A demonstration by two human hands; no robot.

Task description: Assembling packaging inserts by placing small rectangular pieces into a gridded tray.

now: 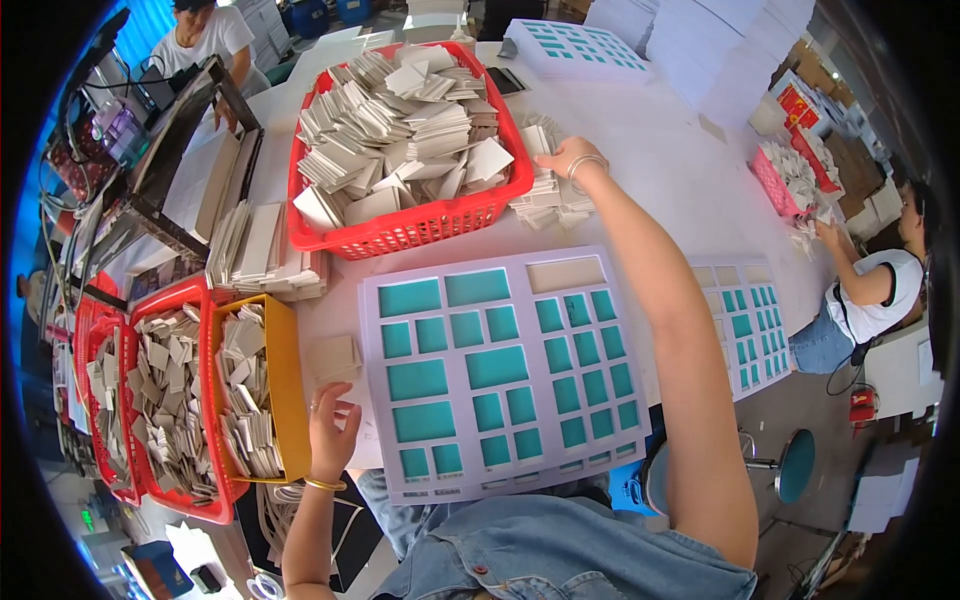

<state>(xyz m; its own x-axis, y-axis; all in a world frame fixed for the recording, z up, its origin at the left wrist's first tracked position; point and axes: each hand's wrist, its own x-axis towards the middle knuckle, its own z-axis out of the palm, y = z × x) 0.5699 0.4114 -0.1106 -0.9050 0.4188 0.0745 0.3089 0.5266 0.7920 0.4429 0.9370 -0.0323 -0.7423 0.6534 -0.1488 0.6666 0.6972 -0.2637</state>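
In front of me lies a pale lilac board (455, 365) with rows of rectangular windows. Most windows show teal; the large one at its top right shows a beige card (565, 275). My right hand (575, 160) reaches across to a loose heap of off-white cardboard pieces (552, 205) beside the basket, its fingers closed on pieces at the heap's edge. My left hand (335, 432) hovers by the board's left edge, fingers curled but apart, with nothing visible in it. Just beyond it sits a small pile of cardboard squares (332, 357).
A red basket (430, 218) heaped with cardboard pieces stands beyond the board. At left are red bins (225, 495) and a yellow box (288, 400) of smaller pieces. Another windowed board (735, 320) lies right, a stack of them (580, 50) far back. Two people work nearby.
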